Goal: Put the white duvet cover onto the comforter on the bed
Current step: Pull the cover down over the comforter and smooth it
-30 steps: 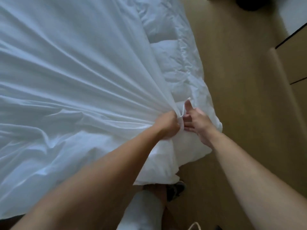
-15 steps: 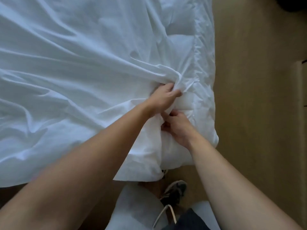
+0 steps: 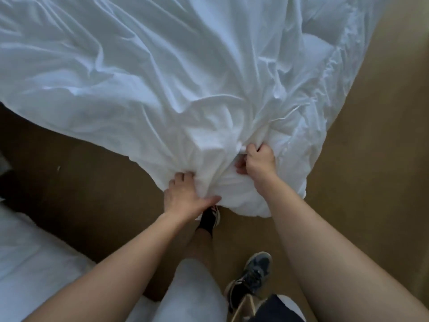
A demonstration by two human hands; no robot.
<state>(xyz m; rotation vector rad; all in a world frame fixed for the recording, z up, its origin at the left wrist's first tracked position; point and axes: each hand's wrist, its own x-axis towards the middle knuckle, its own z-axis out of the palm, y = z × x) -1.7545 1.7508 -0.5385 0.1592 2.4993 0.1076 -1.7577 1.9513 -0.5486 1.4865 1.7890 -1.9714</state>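
The white duvet cover (image 3: 144, 73) lies spread and wrinkled over the bed, filling the upper part of the view. Its near corner is bunched into a rounded lump that hangs off the bed toward the floor. My left hand (image 3: 185, 196) grips the lower left of that lump, fingers dug into the fabric and thumb stretched along its underside. My right hand (image 3: 258, 162) is curled round a fold of cover at the top right of the lump. The puffy comforter (image 3: 325, 49) bulges at the upper right; I cannot tell whether it is inside the cover there.
Tan floor (image 3: 376, 173) runs along the right of the bed and under my feet. My two dark sneakers (image 3: 249, 277) stand just below the hanging corner. More white bedding (image 3: 27, 270) lies at the lower left.
The camera pulled back and the bed corner now hangs over the floor. My left hand dropped to the lower left of the bunched corner. My right hand rose and closed on a fold.
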